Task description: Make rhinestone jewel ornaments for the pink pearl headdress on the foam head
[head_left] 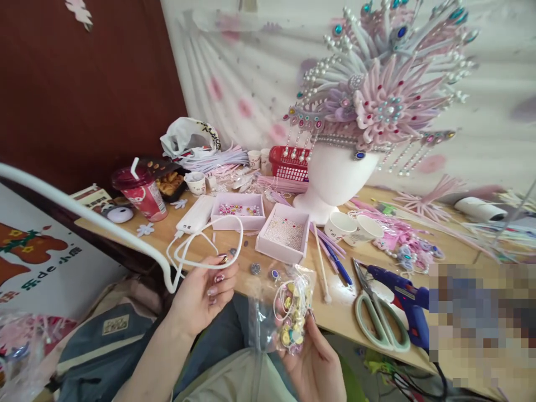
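My right hand [314,363] holds a small clear plastic bag [291,318] from below and the right side. Inside it are gold, teal and pale gem pieces, with a white string looped across. To its left, my left hand [205,296] is raised with the fingers curled in. A loop of white cable [242,234] runs by its thumb and index finger; whether they grip it or something small cannot be made out. On the table edge just beyond lie a round grey gem [255,269] and a blue gem [274,274].
A box of pearls [285,231], a box of gems [238,209] and a power bank [196,215] stand beyond my hands. Scissors [379,312] and a glue gun [402,293] lie right. A foam head [341,173] wears a beaded headdress [389,106]. A drink cup [144,195] stands left.
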Available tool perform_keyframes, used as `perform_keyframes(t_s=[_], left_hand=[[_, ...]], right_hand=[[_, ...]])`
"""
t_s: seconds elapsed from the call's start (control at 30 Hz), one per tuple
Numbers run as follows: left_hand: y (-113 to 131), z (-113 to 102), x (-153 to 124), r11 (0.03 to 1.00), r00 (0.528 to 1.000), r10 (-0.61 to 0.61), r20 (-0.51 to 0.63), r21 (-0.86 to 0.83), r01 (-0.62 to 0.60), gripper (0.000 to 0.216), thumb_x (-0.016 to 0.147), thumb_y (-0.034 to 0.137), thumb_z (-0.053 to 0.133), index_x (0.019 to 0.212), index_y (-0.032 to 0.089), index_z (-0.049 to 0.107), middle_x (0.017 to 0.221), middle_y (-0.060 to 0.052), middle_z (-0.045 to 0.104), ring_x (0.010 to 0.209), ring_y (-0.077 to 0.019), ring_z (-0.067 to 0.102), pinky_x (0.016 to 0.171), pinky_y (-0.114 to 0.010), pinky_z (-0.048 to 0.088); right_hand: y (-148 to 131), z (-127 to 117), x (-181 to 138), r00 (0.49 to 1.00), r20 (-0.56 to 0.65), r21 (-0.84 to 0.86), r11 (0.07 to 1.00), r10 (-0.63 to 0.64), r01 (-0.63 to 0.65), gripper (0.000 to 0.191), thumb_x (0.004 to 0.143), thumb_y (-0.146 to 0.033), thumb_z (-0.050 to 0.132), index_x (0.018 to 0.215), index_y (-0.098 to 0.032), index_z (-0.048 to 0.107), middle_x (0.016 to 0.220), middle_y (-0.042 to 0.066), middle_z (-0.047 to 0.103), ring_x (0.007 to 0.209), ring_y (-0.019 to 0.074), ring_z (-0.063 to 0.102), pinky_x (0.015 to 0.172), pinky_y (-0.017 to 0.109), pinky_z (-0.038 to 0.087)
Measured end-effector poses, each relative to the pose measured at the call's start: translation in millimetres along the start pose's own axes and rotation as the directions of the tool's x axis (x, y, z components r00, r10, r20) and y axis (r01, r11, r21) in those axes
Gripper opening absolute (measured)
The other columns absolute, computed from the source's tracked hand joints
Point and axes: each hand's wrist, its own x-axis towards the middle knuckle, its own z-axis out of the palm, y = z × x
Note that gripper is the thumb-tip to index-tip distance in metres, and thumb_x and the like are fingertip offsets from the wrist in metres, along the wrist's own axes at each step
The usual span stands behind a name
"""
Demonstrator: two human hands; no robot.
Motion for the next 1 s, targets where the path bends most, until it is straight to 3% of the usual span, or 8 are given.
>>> perform_keyframes(t_s=[0.1, 0.2, 0.37, 0.47, 0.57, 0.87, 1.0], left_hand=[[-15.1, -6.1, 3.7, 0.935, 0.987, 0.145, -0.066, 0.335, -0.115, 0.028, 0.076, 0.042, 0.066, 0.074, 0.021, 0.048, 0.057, 0.012, 0.029, 0.041, -0.004, 0.017, 0.036, -0.015, 0.019], [-27.7, -14.6, 11.3, 0.853, 0.975, 0.204, -0.088, 0.505, -0.133, 0.03, 0.07, 0.043, 0.076, 0.08, 0.017, 0.065, 0.055, 0.01, 0.038, 0.042, -0.0052, 0.024, 0.039, -0.018, 0.016], [-32.3, -25.3, 24.0, 0.693, 0.945, 0.318, -0.071, 0.698, -0.181, 0.028, 0.07, 0.043, 0.073, 0.081, 0.018, 0.077, 0.07, -0.002, 0.069, 0.065, -0.019, 0.058, 0.056, -0.026, 0.042], [-27.2, -26.0, 30.1, 0.613, 0.935, 0.354, -0.037, 0.764, -0.202, 0.026, 0.07, 0.042, 0.068, 0.078, 0.019, 0.079, 0.081, -0.007, 0.079, 0.084, -0.0278, 0.066, 0.076, -0.034, 0.049], [-21.7, -24.8, 33.3, 0.562, 0.937, 0.349, -0.01, 0.803, -0.2, 0.026, 0.071, 0.04, 0.065, 0.077, 0.02, 0.08, 0.085, -0.008, 0.081, 0.09, -0.0309, 0.068, 0.083, -0.037, 0.05], [-22.5, -28.3, 31.6, 0.519, 0.965, 0.259, -0.046, 0.849, -0.099, 0.047, 0.076, 0.052, 0.06, 0.098, 0.016, 0.081, 0.079, -0.006, 0.077, 0.078, -0.0278, 0.067, 0.063, -0.031, 0.048], [-21.5, -25.3, 30.9, 0.528, 0.96, 0.281, -0.017, 0.838, -0.139, 0.045, 0.073, 0.055, 0.06, 0.09, 0.018, 0.08, 0.086, -0.009, 0.079, 0.087, -0.031, 0.069, 0.072, -0.034, 0.052]], right_hand=[[-7.1, -11.7, -21.6, 0.999, -0.026, 0.032, 0.999, -0.028, 0.028, 0.021, 0.088, -0.036, 0.077, 0.108, -0.031, 0.078, 0.114, 0.006, 0.078, 0.096, 0.0187, 0.075, 0.089, 0.037, 0.06], [-12.7, -19.3, -37.2, 0.991, -0.1, 0.083, 0.992, -0.091, 0.099, 0.02, 0.087, -0.032, 0.078, 0.107, -0.034, 0.078, 0.109, 0.003, 0.079, 0.097, 0.0166, 0.075, 0.087, 0.033, 0.061], [-17.1, -28.3, -42.3, 0.974, -0.12, 0.081, 0.976, -0.19, 0.2, 0.023, 0.079, -0.023, 0.085, 0.1, -0.031, 0.079, 0.105, 0.004, 0.08, 0.097, 0.0177, 0.076, 0.084, 0.033, 0.063], [-16.8, -31.1, -40.2, 0.975, -0.109, 0.11, 0.973, -0.192, 0.204, 0.025, 0.077, -0.021, 0.087, 0.098, -0.031, 0.08, 0.105, 0.004, 0.08, 0.097, 0.0174, 0.077, 0.082, 0.032, 0.063], [-15.5, -30.7, -38.6, 0.978, -0.113, 0.128, 0.973, -0.178, 0.192, 0.027, 0.077, -0.019, 0.086, 0.1, -0.031, 0.079, 0.105, 0.004, 0.08, 0.095, 0.017, 0.077, 0.08, 0.031, 0.064], [-15.8, -27.8, -35.1, 0.986, -0.117, 0.204, 0.969, -0.118, 0.14, 0.029, 0.074, -0.017, 0.089, 0.097, -0.033, 0.079, 0.103, 0.001, 0.08, 0.093, 0.0166, 0.077, 0.079, 0.03, 0.063], [-16.4, -29.3, -36.8, 0.986, -0.119, 0.113, 0.986, -0.113, 0.126, 0.018, 0.08, -0.019, 0.084, 0.095, -0.029, 0.08, 0.101, 0.002, 0.081, 0.091, 0.0163, 0.076, 0.083, 0.03, 0.06]])
